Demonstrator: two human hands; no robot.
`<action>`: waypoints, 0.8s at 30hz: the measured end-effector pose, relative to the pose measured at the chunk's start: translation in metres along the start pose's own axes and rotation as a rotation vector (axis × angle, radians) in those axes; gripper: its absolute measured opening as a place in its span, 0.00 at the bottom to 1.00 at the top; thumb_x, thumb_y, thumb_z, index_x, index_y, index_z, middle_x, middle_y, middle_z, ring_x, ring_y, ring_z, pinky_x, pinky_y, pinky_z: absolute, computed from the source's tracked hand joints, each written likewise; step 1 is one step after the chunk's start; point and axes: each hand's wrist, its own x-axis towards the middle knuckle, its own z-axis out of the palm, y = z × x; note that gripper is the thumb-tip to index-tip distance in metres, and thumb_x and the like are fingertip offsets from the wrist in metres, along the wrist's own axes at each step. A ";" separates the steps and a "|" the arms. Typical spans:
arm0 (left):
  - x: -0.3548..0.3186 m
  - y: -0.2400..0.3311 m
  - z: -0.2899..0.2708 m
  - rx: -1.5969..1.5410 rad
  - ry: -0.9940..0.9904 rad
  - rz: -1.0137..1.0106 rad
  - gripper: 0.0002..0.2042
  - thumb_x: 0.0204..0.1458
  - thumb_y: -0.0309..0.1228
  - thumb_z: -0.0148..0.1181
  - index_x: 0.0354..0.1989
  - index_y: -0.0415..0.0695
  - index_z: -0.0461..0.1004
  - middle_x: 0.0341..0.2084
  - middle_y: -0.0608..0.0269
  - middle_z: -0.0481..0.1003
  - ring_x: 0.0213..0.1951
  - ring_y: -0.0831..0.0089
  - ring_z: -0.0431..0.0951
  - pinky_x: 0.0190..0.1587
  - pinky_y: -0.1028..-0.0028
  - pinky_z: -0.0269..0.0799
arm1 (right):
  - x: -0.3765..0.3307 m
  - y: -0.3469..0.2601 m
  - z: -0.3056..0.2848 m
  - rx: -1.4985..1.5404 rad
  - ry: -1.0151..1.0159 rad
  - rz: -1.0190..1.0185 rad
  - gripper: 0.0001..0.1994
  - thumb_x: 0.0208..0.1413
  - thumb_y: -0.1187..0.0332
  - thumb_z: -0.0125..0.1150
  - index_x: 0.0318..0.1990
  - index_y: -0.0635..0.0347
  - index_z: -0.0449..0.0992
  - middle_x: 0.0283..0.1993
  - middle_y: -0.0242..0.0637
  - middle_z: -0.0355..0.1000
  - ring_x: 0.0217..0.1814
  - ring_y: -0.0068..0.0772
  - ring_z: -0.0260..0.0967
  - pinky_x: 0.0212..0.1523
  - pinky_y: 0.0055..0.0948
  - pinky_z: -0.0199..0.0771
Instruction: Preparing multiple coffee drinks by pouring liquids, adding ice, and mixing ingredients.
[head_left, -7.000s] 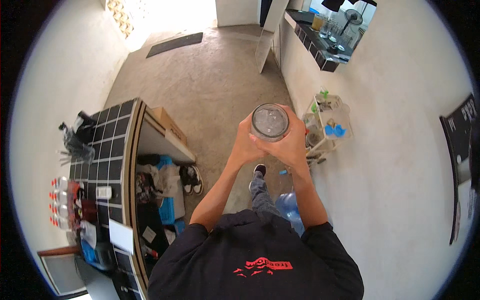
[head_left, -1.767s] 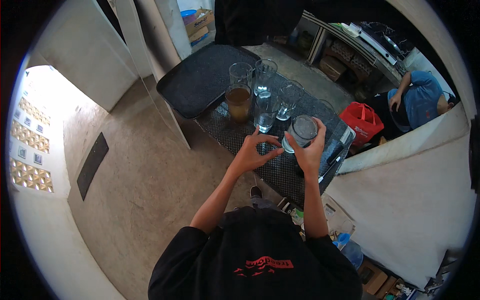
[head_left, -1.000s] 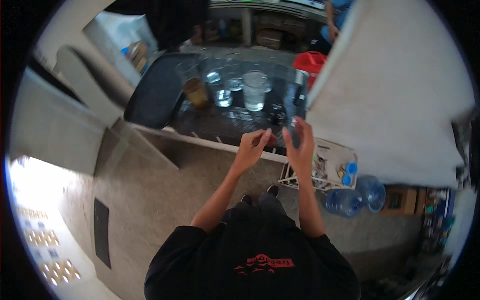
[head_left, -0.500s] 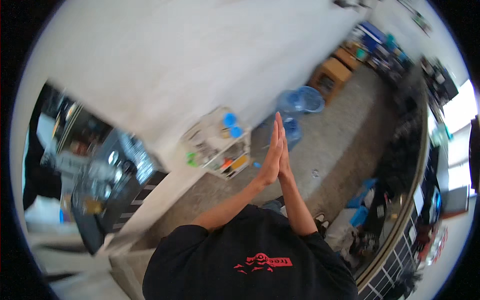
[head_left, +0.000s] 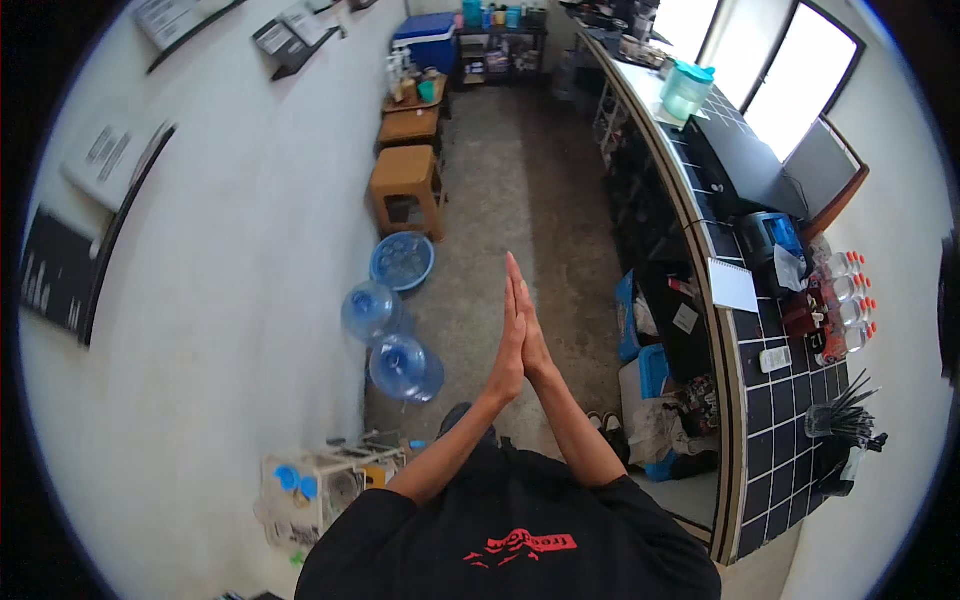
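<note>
My left hand (head_left: 509,350) and my right hand (head_left: 535,345) are pressed palm to palm in front of my chest. Their fingers are stretched out straight and point ahead. Nothing shows between the palms, and neither hand touches any object. Beyond the fingertips lies the grey concrete floor (head_left: 490,200). To the left of the hands, the closest things are two large clear-blue water jugs, one upper (head_left: 371,311) and one lower (head_left: 406,368). A blue basin (head_left: 402,262) stands just past them.
On the right runs a black-tiled counter (head_left: 765,440) with a notepad (head_left: 733,285), bottles (head_left: 850,300) and a teal-lidded jug (head_left: 688,90). Brown stools (head_left: 405,170) and a blue cooler (head_left: 425,42) line the left wall. A small white shelf (head_left: 335,485) is at lower left.
My view has swung to the right, so the counter and the aisle between it and the wall now show fully. The hands stay pressed together.
</note>
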 end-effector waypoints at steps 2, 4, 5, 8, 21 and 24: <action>0.034 -0.015 0.006 -0.025 -0.089 -0.020 0.33 0.66 0.51 0.27 0.73 0.45 0.31 0.73 0.58 0.28 0.73 0.62 0.28 0.72 0.63 0.24 | 0.028 0.009 -0.020 -0.002 0.071 0.014 0.33 0.68 0.45 0.21 0.74 0.55 0.38 0.78 0.37 0.30 0.80 0.39 0.22 0.75 0.37 0.22; 0.077 -0.031 -0.002 -0.049 -0.175 -0.033 0.33 0.66 0.52 0.26 0.73 0.45 0.31 0.73 0.58 0.28 0.73 0.62 0.27 0.72 0.63 0.24 | 0.051 0.023 -0.030 0.031 0.133 0.031 0.33 0.68 0.47 0.24 0.73 0.59 0.38 0.78 0.42 0.28 0.79 0.40 0.21 0.75 0.38 0.21; 0.102 -0.039 -0.011 -0.056 -0.211 -0.040 0.33 0.66 0.52 0.26 0.73 0.45 0.31 0.73 0.58 0.28 0.73 0.62 0.27 0.72 0.63 0.24 | 0.064 0.014 -0.027 0.003 0.136 0.008 0.35 0.67 0.44 0.24 0.73 0.59 0.39 0.78 0.38 0.31 0.80 0.39 0.23 0.74 0.36 0.23; 0.164 -0.063 -0.016 -0.077 -0.326 -0.058 0.33 0.66 0.52 0.25 0.73 0.46 0.31 0.73 0.58 0.28 0.73 0.63 0.27 0.72 0.63 0.24 | 0.120 0.010 -0.041 -0.054 0.194 -0.040 0.36 0.67 0.43 0.25 0.73 0.61 0.39 0.78 0.39 0.31 0.80 0.38 0.23 0.74 0.36 0.23; 0.414 -0.166 -0.014 -0.171 -0.509 -0.159 0.32 0.65 0.51 0.25 0.72 0.45 0.35 0.73 0.58 0.32 0.73 0.62 0.30 0.72 0.63 0.26 | 0.368 0.097 -0.135 0.190 0.633 -0.028 0.35 0.68 0.43 0.28 0.73 0.57 0.42 0.77 0.44 0.37 0.79 0.40 0.32 0.74 0.37 0.30; 0.464 -0.198 -0.030 -0.172 -0.456 -0.192 0.32 0.65 0.49 0.27 0.72 0.44 0.37 0.72 0.57 0.35 0.73 0.61 0.32 0.72 0.62 0.27 | 0.381 0.166 -0.154 -0.079 0.593 0.149 0.31 0.67 0.50 0.35 0.71 0.61 0.48 0.74 0.49 0.45 0.76 0.44 0.40 0.72 0.38 0.40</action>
